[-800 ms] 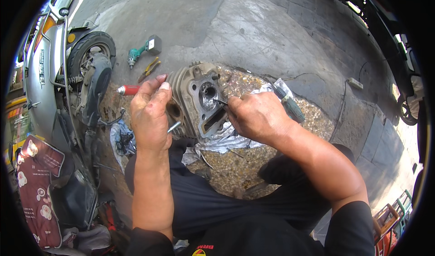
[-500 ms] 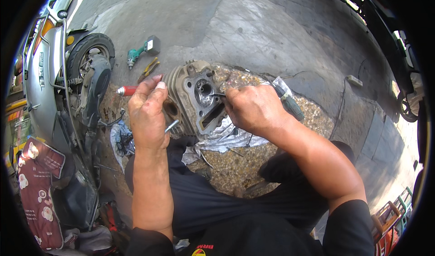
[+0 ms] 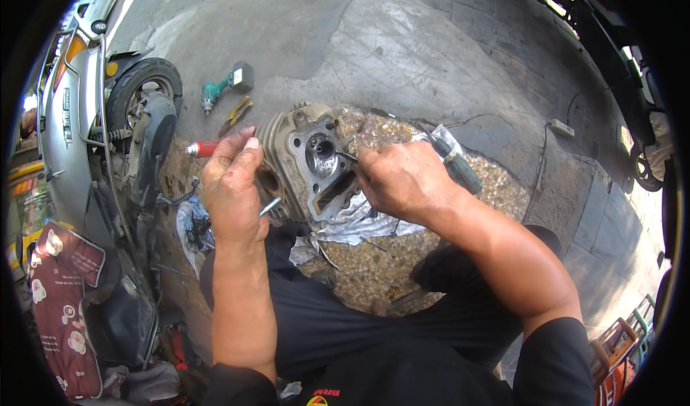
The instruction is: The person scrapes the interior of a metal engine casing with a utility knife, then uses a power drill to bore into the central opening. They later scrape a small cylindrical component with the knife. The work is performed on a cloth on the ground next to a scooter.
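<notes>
An engine cylinder head (image 3: 285, 165) with cooling fins stands tilted in front of me, its round combustion chamber (image 3: 322, 151) facing up and right. My right hand (image 3: 408, 183) pinches a thin dark metal tool (image 3: 347, 156), with its tip at the chamber's right edge. My left hand (image 3: 236, 183) is at the finned side, thumb and fingers closed together; what they grip is hidden. From behind those fingers a red cylinder (image 3: 206, 149) with a pale metal tip sticks out to the left. A short silver rod (image 3: 271, 206) shows beside the left wrist.
A green cordless drill (image 3: 223, 90) and yellow-handled pliers (image 3: 236, 113) lie beyond the head. Another power tool (image 3: 460, 167) is right of it. Crumpled plastic (image 3: 363, 223) lies underneath. A scooter (image 3: 147, 104) stands at left, with a maroon patterned cloth (image 3: 65, 312) nearby.
The dark tool's tip has moved from inside the chamber to its right edge. The cylinder head has shifted slightly in view, and my left hand sits a little lower.
</notes>
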Demonstrator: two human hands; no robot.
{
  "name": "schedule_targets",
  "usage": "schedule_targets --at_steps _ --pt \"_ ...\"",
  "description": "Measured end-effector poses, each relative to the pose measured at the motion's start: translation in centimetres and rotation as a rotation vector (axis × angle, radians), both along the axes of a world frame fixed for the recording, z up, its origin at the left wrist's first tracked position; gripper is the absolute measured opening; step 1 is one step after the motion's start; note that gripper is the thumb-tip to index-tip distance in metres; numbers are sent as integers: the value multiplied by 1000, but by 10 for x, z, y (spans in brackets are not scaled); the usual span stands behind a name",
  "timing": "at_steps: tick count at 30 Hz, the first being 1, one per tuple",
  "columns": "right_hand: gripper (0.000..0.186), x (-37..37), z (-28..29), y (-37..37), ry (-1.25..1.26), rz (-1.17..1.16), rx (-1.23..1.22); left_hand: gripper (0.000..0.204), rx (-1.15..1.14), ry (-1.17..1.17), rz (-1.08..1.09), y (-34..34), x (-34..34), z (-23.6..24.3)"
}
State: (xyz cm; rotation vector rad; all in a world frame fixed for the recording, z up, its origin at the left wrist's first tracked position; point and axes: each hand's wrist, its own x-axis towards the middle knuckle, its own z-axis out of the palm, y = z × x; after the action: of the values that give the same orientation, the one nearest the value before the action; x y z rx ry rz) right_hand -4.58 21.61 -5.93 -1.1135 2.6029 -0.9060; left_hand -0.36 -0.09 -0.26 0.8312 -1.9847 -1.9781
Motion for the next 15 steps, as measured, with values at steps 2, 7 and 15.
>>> schedule_targets --at_steps 2,7,15 --pt "20 6 2 -2 -29 62 -31 31 -5 -23 -8 -1 2 1" --pt "20 0 3 0 40 -14 -30 30 34 -12 -10 -4 4 -2" --pt "22 -1 8 -2 -7 -1 -50 30 113 30 -16 -4 4 -1"
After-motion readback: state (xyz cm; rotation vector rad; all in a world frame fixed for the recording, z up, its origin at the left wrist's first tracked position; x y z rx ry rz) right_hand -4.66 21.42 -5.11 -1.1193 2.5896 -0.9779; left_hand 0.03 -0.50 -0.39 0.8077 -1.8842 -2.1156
